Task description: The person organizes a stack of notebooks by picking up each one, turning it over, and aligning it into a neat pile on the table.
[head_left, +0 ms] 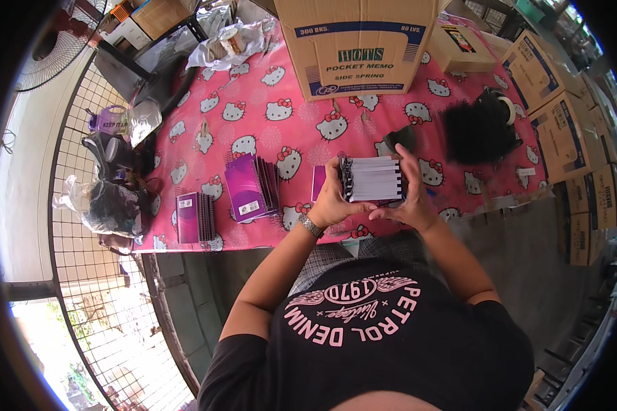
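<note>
L hand (328,200) + R hand (408,198): both clamped on stack of spiral notepads (373,179), held above table (267,109) edge. Done: purple notepad piles (252,188) laid out at left. Left: black spirals heap (474,131), carton (358,44).

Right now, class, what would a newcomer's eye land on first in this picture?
Probably the pink cartoon-cat tablecloth covering the table. At its near edge, the left hand and right hand grip a stack of spiral-bound notepads between them. Purple notepads lie to the left, a large cardboard box behind.
</note>
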The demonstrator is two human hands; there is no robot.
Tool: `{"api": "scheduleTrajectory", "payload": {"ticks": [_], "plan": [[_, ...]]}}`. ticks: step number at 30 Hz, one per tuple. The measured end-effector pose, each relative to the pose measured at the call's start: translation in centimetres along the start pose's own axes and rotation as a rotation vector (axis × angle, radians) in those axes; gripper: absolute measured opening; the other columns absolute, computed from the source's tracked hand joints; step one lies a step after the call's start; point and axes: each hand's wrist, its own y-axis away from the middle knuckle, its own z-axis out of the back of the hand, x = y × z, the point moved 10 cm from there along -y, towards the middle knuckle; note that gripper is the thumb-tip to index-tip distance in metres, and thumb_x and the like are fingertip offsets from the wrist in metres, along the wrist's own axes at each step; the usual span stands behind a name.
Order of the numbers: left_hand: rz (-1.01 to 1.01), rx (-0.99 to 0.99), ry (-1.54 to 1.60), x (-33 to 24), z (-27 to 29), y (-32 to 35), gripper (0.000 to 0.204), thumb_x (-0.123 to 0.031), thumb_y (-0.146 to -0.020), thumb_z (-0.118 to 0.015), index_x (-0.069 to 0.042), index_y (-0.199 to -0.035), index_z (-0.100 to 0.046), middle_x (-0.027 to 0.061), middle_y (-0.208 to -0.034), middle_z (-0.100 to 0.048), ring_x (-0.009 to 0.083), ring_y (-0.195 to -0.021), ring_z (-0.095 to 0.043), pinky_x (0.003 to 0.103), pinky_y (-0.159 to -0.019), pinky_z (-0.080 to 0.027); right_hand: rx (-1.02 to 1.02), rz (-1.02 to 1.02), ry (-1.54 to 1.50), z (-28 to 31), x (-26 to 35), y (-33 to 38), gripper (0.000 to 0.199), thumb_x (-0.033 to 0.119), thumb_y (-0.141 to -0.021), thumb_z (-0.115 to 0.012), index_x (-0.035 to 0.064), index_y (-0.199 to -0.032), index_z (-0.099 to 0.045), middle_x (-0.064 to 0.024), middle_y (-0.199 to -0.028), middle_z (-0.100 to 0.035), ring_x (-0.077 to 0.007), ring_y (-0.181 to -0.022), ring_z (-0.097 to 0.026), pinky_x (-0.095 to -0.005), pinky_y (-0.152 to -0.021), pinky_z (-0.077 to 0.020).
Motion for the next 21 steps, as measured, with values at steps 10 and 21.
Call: {"api": "scheduleTrajectory", "payload": {"ticks": [10, 21], "plan": [[-0.006, 0.036, -0.017, 0.4, -0.1, -0.2, 0.111, -0.030, -0.058, -0.097, -0.002, -0.139, -0.026, 0.0155, -0.131, -0.048, 0.0235, -0.126, -0.049, 0.038, -0.106, -0.042, 0.071, -0.195, -0.265, -2.4, -0.7, 0.6, 0.146, 0.041, -0.061, -0.092, 0.0086, -0.155, 0.015, -0.0261, -0.159, -0.018, -0.0368, -0.147, -0.024, -0.0458, -0.118, -0.0251], [-0.143, 0.135, -0.347, -0.2, -0.1, -0.2, 0.120, -0.027, -0.058, -0.095, 0.000, -0.148, -0.020, 0.0209, -0.143, -0.038, 0.0326, -0.133, -0.044, 0.041, -0.111, -0.038, 0.355, -0.531, -0.207, -3.5, -5.0, 2.6, 0.138, 0.045, -0.053, -0.093, 0.0040, -0.153, -0.008, -0.0224, -0.146, -0.041, -0.0343, -0.137, -0.042, -0.0439, -0.112, -0.0376]]}}
